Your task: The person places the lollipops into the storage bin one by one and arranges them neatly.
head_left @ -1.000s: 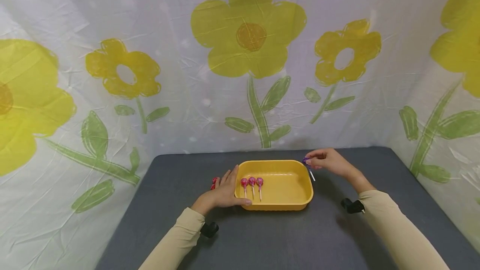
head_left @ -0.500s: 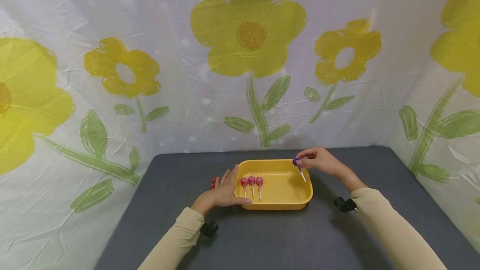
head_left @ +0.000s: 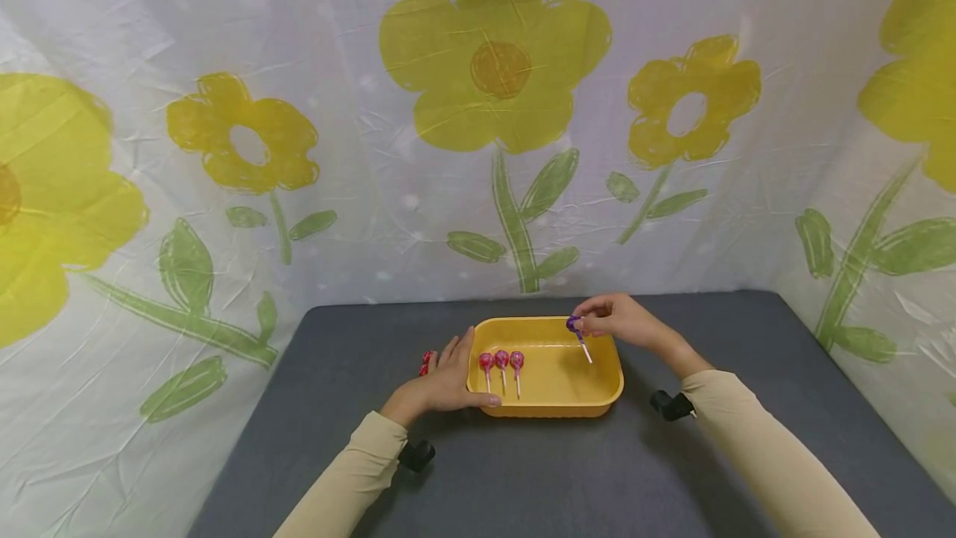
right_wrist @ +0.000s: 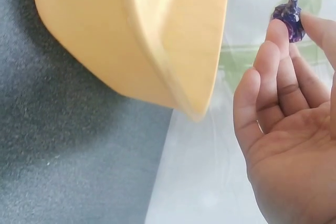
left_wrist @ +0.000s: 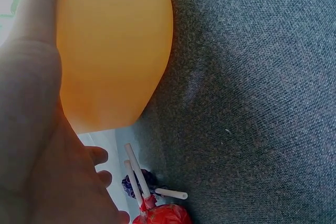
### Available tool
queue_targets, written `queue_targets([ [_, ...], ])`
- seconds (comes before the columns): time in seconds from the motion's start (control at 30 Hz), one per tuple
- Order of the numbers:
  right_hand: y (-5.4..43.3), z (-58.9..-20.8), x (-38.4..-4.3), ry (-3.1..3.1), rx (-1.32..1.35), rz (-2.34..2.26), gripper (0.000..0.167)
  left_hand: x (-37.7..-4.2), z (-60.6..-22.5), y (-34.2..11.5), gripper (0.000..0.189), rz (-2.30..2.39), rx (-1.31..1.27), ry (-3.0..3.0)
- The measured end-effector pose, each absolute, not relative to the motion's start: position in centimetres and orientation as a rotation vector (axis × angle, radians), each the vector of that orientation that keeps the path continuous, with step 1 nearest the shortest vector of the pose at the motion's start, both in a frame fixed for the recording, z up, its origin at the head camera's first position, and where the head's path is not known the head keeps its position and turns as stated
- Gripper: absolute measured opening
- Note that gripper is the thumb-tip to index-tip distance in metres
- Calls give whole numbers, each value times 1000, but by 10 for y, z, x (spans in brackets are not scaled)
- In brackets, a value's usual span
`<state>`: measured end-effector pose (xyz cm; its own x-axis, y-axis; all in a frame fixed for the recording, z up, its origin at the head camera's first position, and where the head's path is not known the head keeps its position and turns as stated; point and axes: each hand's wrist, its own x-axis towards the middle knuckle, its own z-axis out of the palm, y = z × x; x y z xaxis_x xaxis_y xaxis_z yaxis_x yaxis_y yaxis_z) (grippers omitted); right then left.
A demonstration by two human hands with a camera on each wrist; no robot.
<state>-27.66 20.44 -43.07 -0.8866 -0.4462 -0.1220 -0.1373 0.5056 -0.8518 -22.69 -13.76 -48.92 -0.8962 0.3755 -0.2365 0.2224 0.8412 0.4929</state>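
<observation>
My right hand [head_left: 623,322] pinches a purple-wrapped lollipop [head_left: 573,325] by its head between thumb and fingertips, over the back right part of a yellow tray [head_left: 553,412]. The lollipop's white stick [head_left: 587,353] points down toward the front. In the right wrist view the wrapped head [right_wrist: 290,22] shows between the fingertips. My left hand [head_left: 444,380] rests spread along the tray's left end, its thumb over the front left corner. Inside the tray, at the left, three pink-red lollipops [head_left: 502,361] lie side by side, sticks toward me.
Beyond the left hand, outside the tray, lie red-wrapped lollipops [head_left: 425,364], partly hidden. The left wrist view shows them as a red lollipop [left_wrist: 165,215] close by and a dark purple one [left_wrist: 137,183] behind. A dark grey table [head_left: 523,480] meets a flowered cloth backdrop [head_left: 358,189].
My right hand has carried the purple lollipop leftward from beyond the tray's right edge to above its inside. The left hand and the three lollipops in the tray have stayed put.
</observation>
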Motion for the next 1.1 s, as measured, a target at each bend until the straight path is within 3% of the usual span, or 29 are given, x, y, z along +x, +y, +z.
queue_targets([
  [0.4, 186, -429, -283, 2407, -504, -1297, 30, -226, -489, -138, 132, 687, 488, 2679],
  [1.1, 158, -433, -310, 2251, -610, -1158, 33, -226, -488, -138, 132, 673, 462, 2686],
])
